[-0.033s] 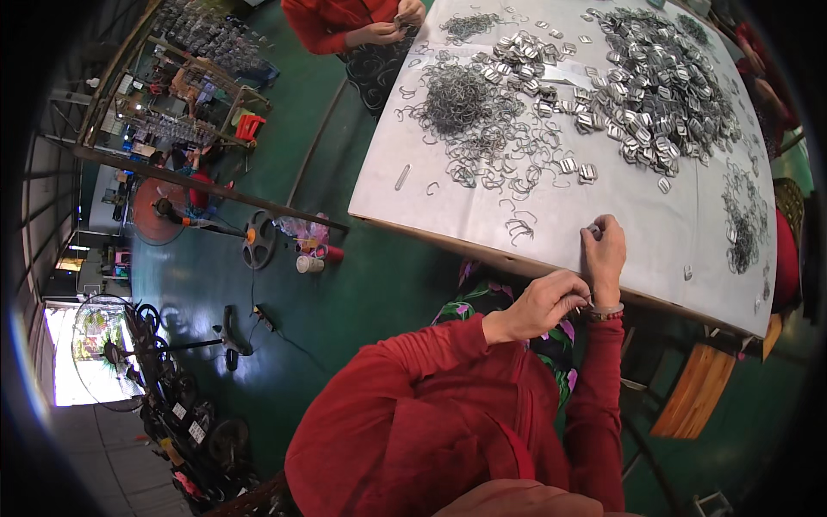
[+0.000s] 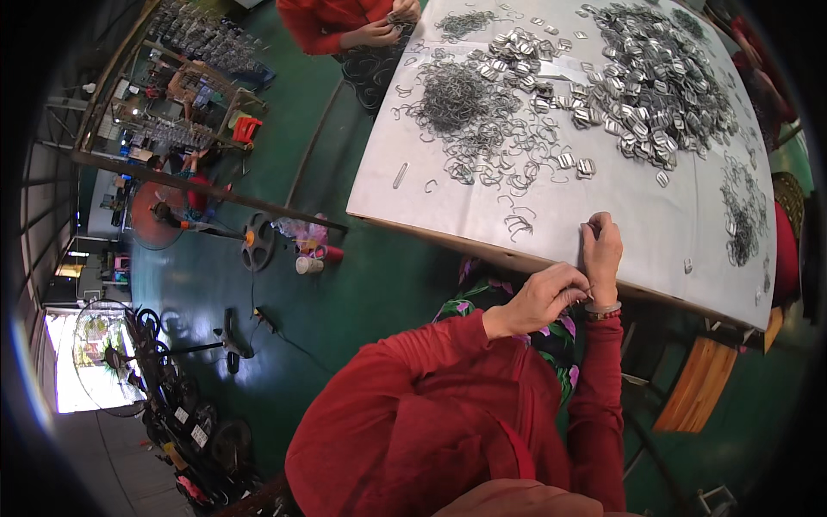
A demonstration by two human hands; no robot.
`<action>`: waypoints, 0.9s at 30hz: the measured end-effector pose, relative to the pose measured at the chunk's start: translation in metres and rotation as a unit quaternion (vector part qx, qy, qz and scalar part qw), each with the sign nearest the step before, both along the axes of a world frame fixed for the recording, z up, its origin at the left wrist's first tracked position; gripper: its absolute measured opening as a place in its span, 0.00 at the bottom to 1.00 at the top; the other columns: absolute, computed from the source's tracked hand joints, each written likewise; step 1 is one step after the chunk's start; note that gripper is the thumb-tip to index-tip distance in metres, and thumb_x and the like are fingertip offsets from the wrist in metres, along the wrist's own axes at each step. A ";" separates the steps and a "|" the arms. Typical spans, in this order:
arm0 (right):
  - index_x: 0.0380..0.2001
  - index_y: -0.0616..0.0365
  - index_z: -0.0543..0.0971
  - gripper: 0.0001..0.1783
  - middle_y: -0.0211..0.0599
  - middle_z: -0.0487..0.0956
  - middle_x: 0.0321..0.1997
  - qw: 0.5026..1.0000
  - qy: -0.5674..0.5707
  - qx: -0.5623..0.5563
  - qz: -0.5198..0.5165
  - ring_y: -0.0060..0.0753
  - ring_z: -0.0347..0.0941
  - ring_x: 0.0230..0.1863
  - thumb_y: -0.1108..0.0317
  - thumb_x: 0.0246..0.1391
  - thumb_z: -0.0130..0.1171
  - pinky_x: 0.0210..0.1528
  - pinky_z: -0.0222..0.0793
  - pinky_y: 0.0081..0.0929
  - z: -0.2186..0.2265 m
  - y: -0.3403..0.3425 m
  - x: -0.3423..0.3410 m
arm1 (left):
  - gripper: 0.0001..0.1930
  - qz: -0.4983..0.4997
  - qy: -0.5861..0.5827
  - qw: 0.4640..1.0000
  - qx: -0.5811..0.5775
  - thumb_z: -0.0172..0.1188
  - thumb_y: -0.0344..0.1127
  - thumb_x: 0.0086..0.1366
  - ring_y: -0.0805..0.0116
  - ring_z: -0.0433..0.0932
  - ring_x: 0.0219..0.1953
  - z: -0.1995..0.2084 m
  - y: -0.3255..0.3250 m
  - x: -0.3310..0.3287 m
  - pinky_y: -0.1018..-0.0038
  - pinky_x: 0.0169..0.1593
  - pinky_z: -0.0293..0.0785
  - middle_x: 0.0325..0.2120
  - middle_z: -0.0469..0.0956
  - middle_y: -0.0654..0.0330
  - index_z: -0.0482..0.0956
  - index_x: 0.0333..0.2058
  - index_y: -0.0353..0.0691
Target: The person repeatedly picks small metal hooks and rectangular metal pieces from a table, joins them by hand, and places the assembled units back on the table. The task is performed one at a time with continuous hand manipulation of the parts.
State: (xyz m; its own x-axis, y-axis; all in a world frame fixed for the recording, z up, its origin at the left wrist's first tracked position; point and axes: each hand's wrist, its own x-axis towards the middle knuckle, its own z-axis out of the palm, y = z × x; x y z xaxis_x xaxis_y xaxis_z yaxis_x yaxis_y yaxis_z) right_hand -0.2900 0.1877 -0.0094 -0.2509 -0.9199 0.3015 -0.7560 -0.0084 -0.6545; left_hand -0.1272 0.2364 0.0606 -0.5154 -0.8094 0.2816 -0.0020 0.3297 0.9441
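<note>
1 small dark pc (image 2: pixel 593 230) btwn fingers (image 2: pixel 608 227) of R hand (image 2: pixel 602 257).

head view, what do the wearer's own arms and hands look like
Both arms are in long, plain dark-red sleeves: the left sleeve and the right sleeve reach to about the wrists. The left hand and right hand are ungloved. The right wrist wears a pale bangle and a dark reddish beaded bracelet.

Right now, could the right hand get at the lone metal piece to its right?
Probably yes: only white tabletop seems to lie between the right hand and the lone metal piece, though that hand may be holding something.
</note>
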 end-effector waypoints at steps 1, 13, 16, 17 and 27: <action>0.32 0.60 0.72 0.11 0.38 0.75 0.27 0.997 -0.080 0.009 0.005 0.36 0.72 0.29 0.74 0.45 0.63 0.32 0.68 0.32 0.001 0.004 -0.001 | 0.04 0.005 -0.003 1.000 -0.001 0.55 0.26 0.62 0.66 0.76 0.33 -0.002 0.000 0.000 0.74 0.39 0.71 0.31 0.75 0.57 0.73 0.36 0.35; 0.41 0.67 0.75 0.14 0.37 0.79 0.37 0.910 -0.415 0.008 -0.002 0.24 0.76 0.40 0.84 0.48 0.59 0.43 0.72 0.18 0.100 0.097 0.001 | 0.04 -0.041 0.024 0.999 -0.001 0.56 0.26 0.61 0.63 0.77 0.33 0.003 -0.011 -0.010 0.71 0.37 0.72 0.30 0.74 0.56 0.73 0.35 0.34; 0.40 0.68 0.78 0.12 0.34 0.79 0.36 0.905 -0.425 -0.002 -0.011 0.21 0.75 0.38 0.83 0.50 0.58 0.42 0.71 0.17 0.100 0.098 0.003 | 0.05 -0.040 0.011 0.998 -0.039 0.57 0.25 0.59 0.57 0.74 0.32 0.002 -0.011 -0.011 0.67 0.36 0.70 0.29 0.74 0.55 0.73 0.34 0.35; 0.40 0.68 0.78 0.12 0.34 0.78 0.36 0.904 -0.427 -0.001 -0.009 0.21 0.74 0.37 0.83 0.50 0.58 0.42 0.71 0.17 0.099 0.096 0.003 | 0.05 -0.036 0.000 0.999 -0.037 0.57 0.26 0.59 0.58 0.74 0.32 0.001 -0.012 -0.010 0.67 0.36 0.70 0.29 0.74 0.55 0.73 0.34 0.35; 0.35 0.70 0.79 0.10 0.39 0.77 0.31 0.814 -0.581 0.002 0.014 0.26 0.73 0.27 0.85 0.45 0.60 0.31 0.71 0.18 0.083 0.096 0.001 | 0.10 0.030 -0.008 0.997 -0.067 0.60 0.27 0.55 0.60 0.75 0.37 -0.013 -0.030 0.008 0.69 0.43 0.71 0.35 0.78 0.58 0.76 0.38 0.36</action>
